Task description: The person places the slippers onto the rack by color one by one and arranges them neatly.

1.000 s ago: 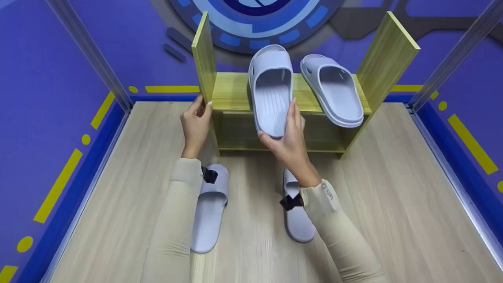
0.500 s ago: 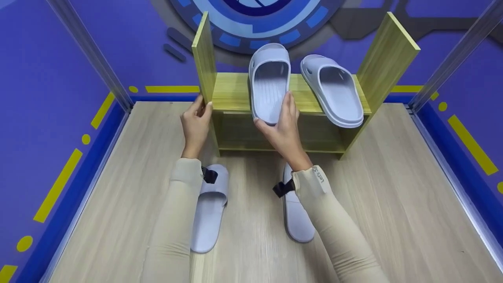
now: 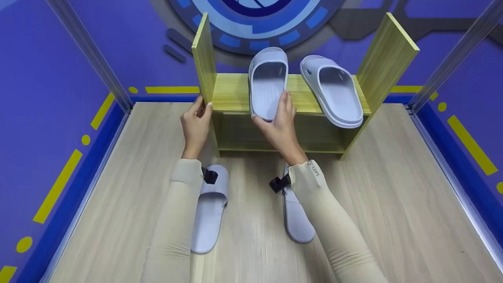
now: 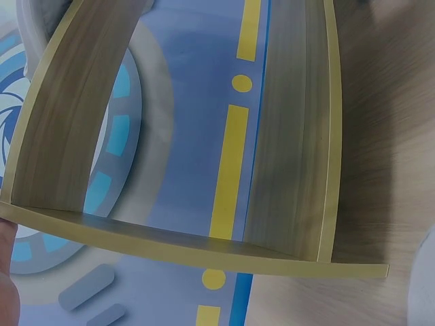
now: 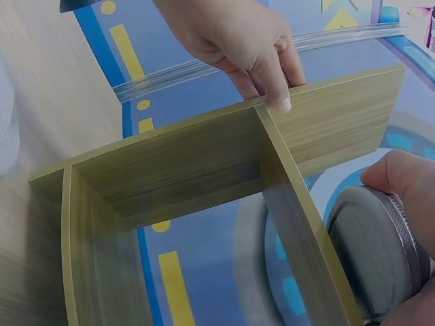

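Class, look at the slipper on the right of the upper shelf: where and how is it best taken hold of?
Probably by the heel of the slipper, coming from the front: that end juts past the front edge of the shelf, which should leave room for thumb and fingers, while the strapped toe lies farther back.

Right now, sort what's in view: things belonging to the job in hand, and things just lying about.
Seem to belong to the job:
wooden rack, gripped by the left hand
held slipper, in the right hand
second slipper, resting on the wooden rack

Seem to be just lying about:
left floor slipper
right floor slipper; neither hand touches either
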Demonstrator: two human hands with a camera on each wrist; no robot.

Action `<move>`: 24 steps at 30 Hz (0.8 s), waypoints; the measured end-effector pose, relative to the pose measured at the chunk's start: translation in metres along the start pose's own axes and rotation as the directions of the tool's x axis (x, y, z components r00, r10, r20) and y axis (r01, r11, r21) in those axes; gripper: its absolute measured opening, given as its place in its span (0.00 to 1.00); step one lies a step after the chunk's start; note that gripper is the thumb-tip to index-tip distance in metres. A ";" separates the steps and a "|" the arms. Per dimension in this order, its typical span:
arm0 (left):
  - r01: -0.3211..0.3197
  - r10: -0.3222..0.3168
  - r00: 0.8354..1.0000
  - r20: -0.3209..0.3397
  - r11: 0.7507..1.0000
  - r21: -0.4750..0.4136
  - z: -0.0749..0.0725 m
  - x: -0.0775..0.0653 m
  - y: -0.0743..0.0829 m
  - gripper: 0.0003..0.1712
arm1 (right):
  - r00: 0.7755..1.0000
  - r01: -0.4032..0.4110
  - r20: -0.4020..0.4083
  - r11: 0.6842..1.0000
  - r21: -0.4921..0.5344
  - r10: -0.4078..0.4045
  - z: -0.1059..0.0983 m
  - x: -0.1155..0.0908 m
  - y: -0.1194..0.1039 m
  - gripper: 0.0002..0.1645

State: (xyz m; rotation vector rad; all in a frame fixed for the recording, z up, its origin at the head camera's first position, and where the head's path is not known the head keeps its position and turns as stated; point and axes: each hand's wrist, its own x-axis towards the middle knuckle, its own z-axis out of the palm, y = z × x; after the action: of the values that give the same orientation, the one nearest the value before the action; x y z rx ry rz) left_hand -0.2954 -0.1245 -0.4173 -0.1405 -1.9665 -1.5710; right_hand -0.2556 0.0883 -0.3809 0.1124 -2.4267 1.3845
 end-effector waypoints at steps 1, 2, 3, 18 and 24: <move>-0.001 0.001 1.000 0.001 1.000 0.000 0.000 0.000 0.000 0.22 | 1.000 -0.005 0.000 1.000 -0.002 0.005 0.000 0.001 0.000 0.63; -0.002 0.002 1.000 0.002 1.000 0.002 0.000 0.000 0.000 0.22 | 1.000 -0.010 0.001 1.000 -0.005 0.010 0.001 0.001 -0.001 0.63; -0.004 0.004 1.000 0.003 1.000 0.002 0.000 0.000 0.000 0.22 | 1.000 -0.013 0.001 1.000 -0.008 0.013 0.001 0.002 -0.001 0.63; -0.013 0.013 1.000 0.012 1.000 0.009 -0.001 -0.002 0.005 0.23 | 0.999 -0.054 0.007 0.997 -0.053 0.054 0.006 0.006 -0.003 0.64; 0.005 -0.005 1.000 0.010 1.000 0.013 0.000 -0.001 0.001 0.23 | 0.997 -0.071 0.014 0.994 -0.079 0.072 0.005 0.007 -0.003 0.65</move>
State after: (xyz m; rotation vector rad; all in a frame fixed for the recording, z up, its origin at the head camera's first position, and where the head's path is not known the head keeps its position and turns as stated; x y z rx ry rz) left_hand -0.2940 -0.1242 -0.4172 -0.1386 -1.9866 -1.5631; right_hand -0.2625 0.0834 -0.3789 0.0183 -2.5176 1.3207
